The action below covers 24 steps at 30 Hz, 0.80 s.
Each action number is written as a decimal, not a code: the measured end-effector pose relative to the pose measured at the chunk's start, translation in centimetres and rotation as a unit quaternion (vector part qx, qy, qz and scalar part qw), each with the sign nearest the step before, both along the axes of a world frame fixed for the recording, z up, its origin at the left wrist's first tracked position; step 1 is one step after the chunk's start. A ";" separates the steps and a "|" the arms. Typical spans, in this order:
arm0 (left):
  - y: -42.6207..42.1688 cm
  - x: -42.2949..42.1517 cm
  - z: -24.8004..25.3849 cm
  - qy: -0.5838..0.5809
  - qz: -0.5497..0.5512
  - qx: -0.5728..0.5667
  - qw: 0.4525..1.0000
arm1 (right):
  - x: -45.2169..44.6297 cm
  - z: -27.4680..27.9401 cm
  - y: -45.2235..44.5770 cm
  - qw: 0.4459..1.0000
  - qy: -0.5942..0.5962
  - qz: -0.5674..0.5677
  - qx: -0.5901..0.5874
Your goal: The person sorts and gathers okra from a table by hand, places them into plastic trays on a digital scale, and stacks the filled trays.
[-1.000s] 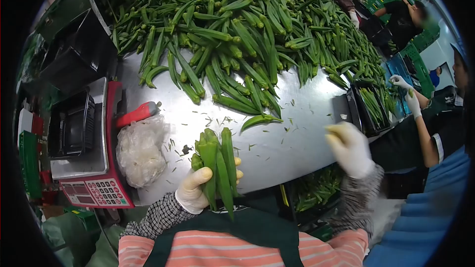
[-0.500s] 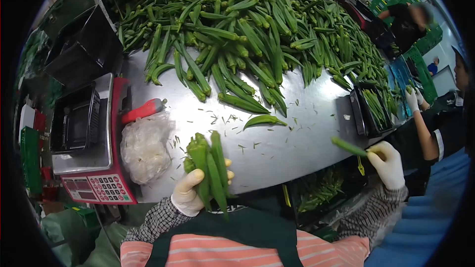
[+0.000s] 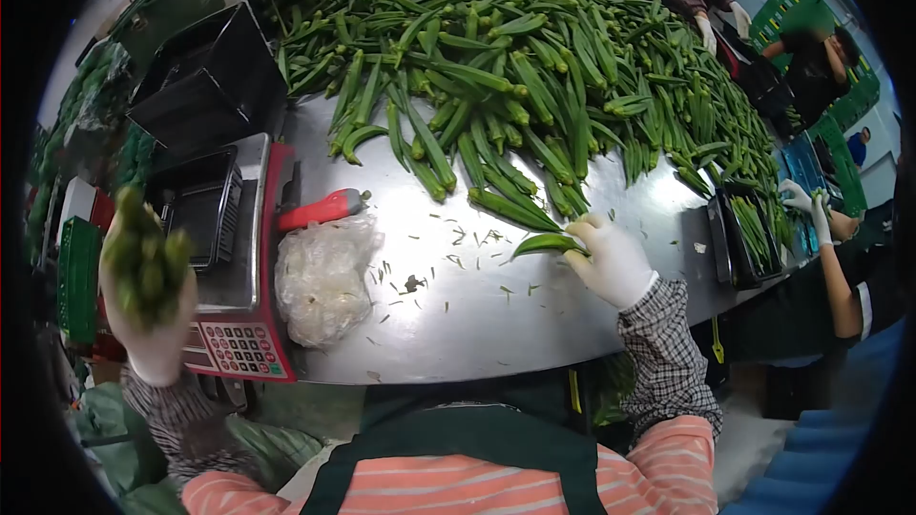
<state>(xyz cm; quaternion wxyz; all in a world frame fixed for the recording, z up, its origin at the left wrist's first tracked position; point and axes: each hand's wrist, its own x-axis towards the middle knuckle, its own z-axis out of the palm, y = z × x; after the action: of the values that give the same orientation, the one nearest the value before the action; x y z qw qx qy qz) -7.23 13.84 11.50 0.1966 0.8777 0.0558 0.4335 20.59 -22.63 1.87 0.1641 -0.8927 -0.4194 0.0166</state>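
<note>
Surroundings: the scale [image 3: 239,324] with its black tray [image 3: 202,205] lies beyond my left hand [image 3: 151,300]; the red-handled tool [image 3: 322,210] and plastic bag [image 3: 324,278] sit between my hands. Okra heap [image 3: 496,76] just past my right hand [image 3: 611,262]. Right fingers closed on the stem end of a curved okra pod [image 3: 549,245] at the heap's near edge; long axis roughly left-right, tip leftward. Left hand: grips an okra bunch [image 3: 145,257], blurred.
</note>
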 end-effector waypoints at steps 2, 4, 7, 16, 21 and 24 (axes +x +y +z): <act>4.5 -0.5 1.0 0.143 0.078 0.081 0.983 | 0.7 -1.4 1.1 0.999 -0.039 0.009 -0.028; 7.0 0.7 1.1 0.189 0.067 0.135 0.970 | 0.8 -2.2 1.8 0.997 -0.053 0.006 -0.055; 9.4 1.4 0.7 0.374 0.052 0.022 0.926 | 0.4 -2.5 2.4 0.995 -0.036 -0.005 -0.088; -1.9 -0.7 1.9 0.151 -0.079 -0.177 0.969 | 0.3 2.1 7.8 0.960 0.264 0.031 0.087; -10.2 2.9 -9.8 0.124 -0.266 -0.722 0.626 | -4.9 5.3 14.1 0.908 0.314 0.214 0.175; -12.6 5.1 -12.5 0.015 -0.331 -0.672 0.662 | -7.4 5.1 15.6 0.901 0.288 0.298 0.124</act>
<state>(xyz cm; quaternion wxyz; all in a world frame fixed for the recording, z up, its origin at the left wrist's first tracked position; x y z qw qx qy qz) -2.18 1.25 -0.96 0.8626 0.4742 0.0407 0.1712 13.23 -6.98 7.01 0.3749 -0.6546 -0.5987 0.2691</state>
